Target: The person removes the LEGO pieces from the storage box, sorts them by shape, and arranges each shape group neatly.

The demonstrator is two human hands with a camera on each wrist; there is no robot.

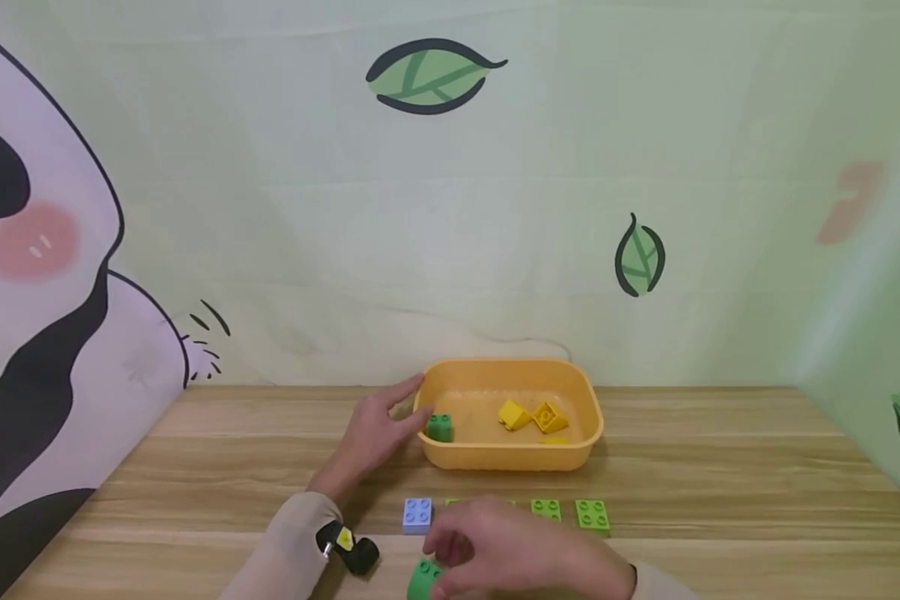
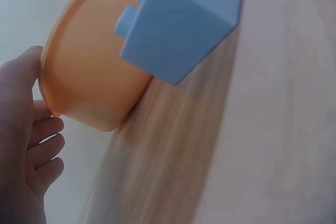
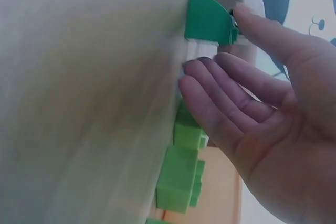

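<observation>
A dark green brick [image 1: 422, 581] with a curved side stands on the wood-grained table [image 1: 720, 475], nearest the person. The right hand [image 1: 506, 542] is over it, fingers loosely bent and spaced apart from the thumb; the thumb lies against or just beside the brick — contact is hard to tell. Beyond run a blue brick [image 1: 417, 516] and light green bricks [image 1: 592, 516], some hidden behind that hand. The left hand [image 1: 375, 429] holds the left rim of an orange tray [image 1: 510, 457] containing another green brick [image 1: 439, 428] and yellow bricks [image 1: 513, 414], one mostly hidden by the front wall. Behind hangs a pale green backdrop [image 1: 307, 208] with leaves and a cut-off panda [image 1: 37, 333].
</observation>
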